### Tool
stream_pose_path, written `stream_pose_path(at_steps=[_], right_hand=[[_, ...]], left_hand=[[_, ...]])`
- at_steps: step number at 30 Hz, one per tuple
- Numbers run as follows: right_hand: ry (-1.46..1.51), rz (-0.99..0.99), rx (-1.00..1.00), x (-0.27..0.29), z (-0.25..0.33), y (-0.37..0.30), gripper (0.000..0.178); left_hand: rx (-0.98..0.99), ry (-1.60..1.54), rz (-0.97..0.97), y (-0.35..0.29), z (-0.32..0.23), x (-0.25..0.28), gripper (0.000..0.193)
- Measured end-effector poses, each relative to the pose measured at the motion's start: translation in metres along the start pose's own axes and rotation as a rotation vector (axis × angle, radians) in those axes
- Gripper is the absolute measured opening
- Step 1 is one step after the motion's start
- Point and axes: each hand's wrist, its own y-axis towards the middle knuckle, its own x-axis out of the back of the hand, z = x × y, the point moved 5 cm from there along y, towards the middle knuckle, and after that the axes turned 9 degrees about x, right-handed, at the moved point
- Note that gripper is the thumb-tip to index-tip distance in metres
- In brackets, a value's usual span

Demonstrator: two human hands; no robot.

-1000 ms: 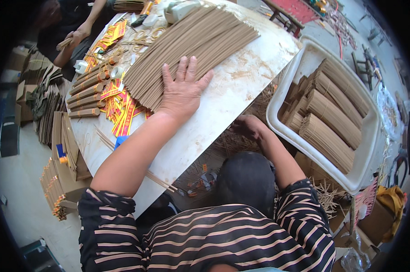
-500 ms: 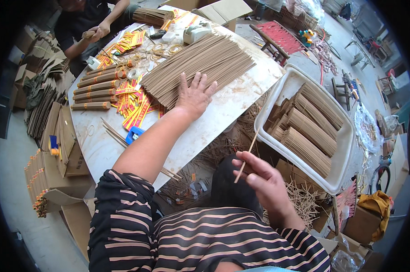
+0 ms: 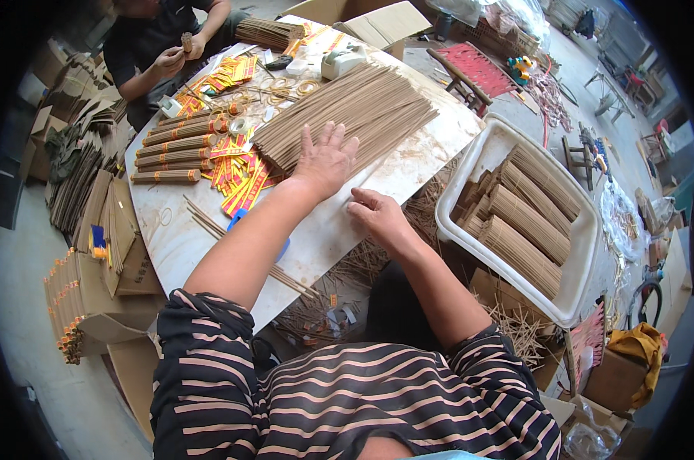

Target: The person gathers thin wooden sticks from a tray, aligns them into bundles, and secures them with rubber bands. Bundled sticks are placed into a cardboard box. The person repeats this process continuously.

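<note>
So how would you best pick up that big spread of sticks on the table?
Probably at mid-length, squeezed in from both long sides: the sticks lie loosely side by side in a flat, wide layer, and no band shows around them. The right-hand long side looks easier to come from, with bare table beside it; rubber bands lie off the left.

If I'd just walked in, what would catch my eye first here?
Probably the broad spread of thin brown sticks on the white-topped table, with the person's bare left hand on its near edge. Then bright red-and-yellow paper strips scattered to its left, and the white plastic tub of brown stick bundles right of the table.
</note>
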Motion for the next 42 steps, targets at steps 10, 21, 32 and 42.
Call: stream_pose_path(at_steps=[10, 21, 32, 42], right_hand=[[0.157, -0.099, -0.011, 0.03, -0.002, -0.029, 0.021], [-0.672, -0.553, -0.039, 0.253, -0.057, -0.144, 0.021], [-0.948, -0.54, -0.391, 0.373, -0.129, -0.181, 0.034], [-1.323, -0.404, -0.559, 0.399, -0.149, -0.143, 0.066]], left_hand=[[-0.134, 0.026, -0.008, 0.012, -0.051, -0.016, 0.046], [0.049, 0.4, -0.078, 0.045, -0.026, -0.034, 0.054], [-0.059, 0.29, -0.089, 0.036, -0.034, -0.03, 0.05], [-0.176, 0.415, -0.115, 0.02, -0.067, -0.025, 0.046]])
